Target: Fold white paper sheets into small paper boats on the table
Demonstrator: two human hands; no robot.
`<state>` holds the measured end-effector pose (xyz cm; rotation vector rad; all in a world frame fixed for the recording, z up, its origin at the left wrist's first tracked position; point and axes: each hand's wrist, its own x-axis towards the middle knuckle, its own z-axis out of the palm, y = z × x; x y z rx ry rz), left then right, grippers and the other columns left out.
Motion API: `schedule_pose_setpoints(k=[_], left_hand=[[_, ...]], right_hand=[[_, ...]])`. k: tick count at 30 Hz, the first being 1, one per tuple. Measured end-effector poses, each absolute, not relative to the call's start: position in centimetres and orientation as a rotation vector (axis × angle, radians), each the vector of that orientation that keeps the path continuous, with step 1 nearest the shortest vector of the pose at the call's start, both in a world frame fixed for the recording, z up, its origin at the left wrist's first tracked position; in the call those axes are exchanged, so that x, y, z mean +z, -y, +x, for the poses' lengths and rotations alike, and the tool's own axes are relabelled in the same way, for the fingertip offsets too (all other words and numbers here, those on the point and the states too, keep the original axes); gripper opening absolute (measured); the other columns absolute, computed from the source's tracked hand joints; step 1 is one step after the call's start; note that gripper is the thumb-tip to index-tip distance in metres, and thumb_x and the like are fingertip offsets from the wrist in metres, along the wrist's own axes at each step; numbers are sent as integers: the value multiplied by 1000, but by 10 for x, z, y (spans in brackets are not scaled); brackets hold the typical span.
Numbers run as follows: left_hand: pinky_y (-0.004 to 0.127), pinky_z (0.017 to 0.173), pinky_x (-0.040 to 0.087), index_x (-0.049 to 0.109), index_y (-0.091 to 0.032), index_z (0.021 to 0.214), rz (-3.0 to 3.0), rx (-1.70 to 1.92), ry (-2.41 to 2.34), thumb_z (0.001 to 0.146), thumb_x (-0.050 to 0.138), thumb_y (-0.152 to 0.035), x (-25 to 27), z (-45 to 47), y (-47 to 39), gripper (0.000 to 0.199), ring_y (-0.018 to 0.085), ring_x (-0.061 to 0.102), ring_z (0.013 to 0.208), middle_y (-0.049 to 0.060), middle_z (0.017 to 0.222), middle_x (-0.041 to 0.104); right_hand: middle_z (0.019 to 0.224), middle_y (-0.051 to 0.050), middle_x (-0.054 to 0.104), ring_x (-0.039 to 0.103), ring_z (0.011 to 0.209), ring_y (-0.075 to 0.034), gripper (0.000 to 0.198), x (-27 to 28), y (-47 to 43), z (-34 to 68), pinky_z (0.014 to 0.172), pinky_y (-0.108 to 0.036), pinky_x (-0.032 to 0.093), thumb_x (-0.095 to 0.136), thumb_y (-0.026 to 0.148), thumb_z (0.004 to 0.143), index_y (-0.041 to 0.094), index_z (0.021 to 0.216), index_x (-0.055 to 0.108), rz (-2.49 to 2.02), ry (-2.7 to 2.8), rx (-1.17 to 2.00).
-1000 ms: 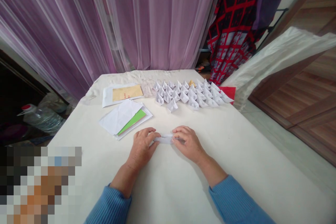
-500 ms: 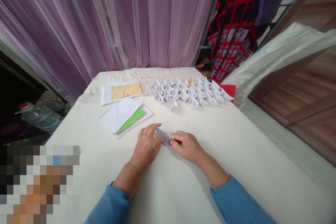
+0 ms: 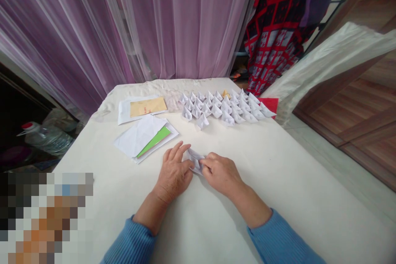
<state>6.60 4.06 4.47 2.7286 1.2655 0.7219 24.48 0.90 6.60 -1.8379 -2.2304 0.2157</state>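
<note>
Folded white paper point(image 3: 195, 158) between left fingers point(image 3: 187, 166) and right fingers point(image 3: 206, 162); both pinching sides.

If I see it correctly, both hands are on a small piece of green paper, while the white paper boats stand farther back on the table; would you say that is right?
Not quite: the paper that the left hand and the right hand are on is white, as the head view shows. The white paper boats do stand farther back on the table.

Folded paper point(image 3: 195, 159) partly hidden by fingers point(image 3: 177, 152), print point(image 3: 147, 110) on tan paper point(image 3: 157, 104) too small to read, sleeves point(image 3: 132, 241) cut off below
</note>
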Motion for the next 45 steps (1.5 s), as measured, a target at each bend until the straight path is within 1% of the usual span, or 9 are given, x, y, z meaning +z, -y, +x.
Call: schedule_pose_setpoints(k=[4,8,12,14,16,20,26,30,45], left_hand=[[54,108,29,70,-24,82,2695,705,-1282,70,58,-9,45,67,-40,22,34,31,140,8,142,47],[54,107,30,66,-25,99,2639,769,-1265,70,54,-8,41,64,-43,35,33,29,141,9,148,40],[50,107,35,58,-21,110,2521,962,-1323,70,49,-5,33,58,-48,43,30,35,138,13,147,39],[48,106,37,55,-21,112,2469,1008,-1355,72,48,-5,30,56,-51,44,28,39,135,14,145,41],[47,106,39,54,-21,113,2444,1030,-1364,74,47,-6,26,55,-53,42,27,41,133,14,144,42],[47,104,42,54,-22,115,2420,1085,-1358,78,47,-7,21,53,-55,41,27,43,132,14,142,42],[49,104,43,54,-23,119,2394,1121,-1369,82,47,-10,16,51,-57,40,28,45,131,13,143,42],[50,103,44,55,-23,118,2378,1143,-1373,83,47,-12,15,51,-58,38,28,46,130,14,142,43],[49,100,48,60,-24,115,2400,1140,-1373,83,49,-14,4,47,-65,35,29,50,127,13,142,45]], right_hand=[[86,-1,69,64,77,-14,26,65,-9,244,66,-23,41,49,17,86,28,88,73,-1847,2211,243],[94,0,72,65,75,-13,25,68,-8,254,68,-23,43,50,30,91,28,103,71,-1769,2088,379],[89,4,73,66,70,-14,36,74,-4,261,63,-23,40,67,45,79,29,110,65,-1779,2081,495],[83,5,73,67,73,-16,31,74,-3,260,62,-23,38,70,41,75,30,104,66,-1793,2132,456],[79,5,72,66,71,-15,10,73,-4,258,61,-23,36,64,29,80,29,89,68,-1809,2151,371],[76,2,70,62,65,-13,13,68,-6,266,60,-22,36,56,21,82,25,76,66,-1809,2003,168],[77,1,71,64,67,-14,19,73,-15,315,61,-23,38,51,28,91,25,87,69,-1866,1898,-111],[91,-4,74,67,83,-17,22,85,-41,338,70,-24,42,48,22,93,23,95,71,-1933,2174,-271],[102,-8,73,67,96,-20,27,97,-107,335,74,-24,44,42,19,96,20,99,68,-2069,2561,-267]])
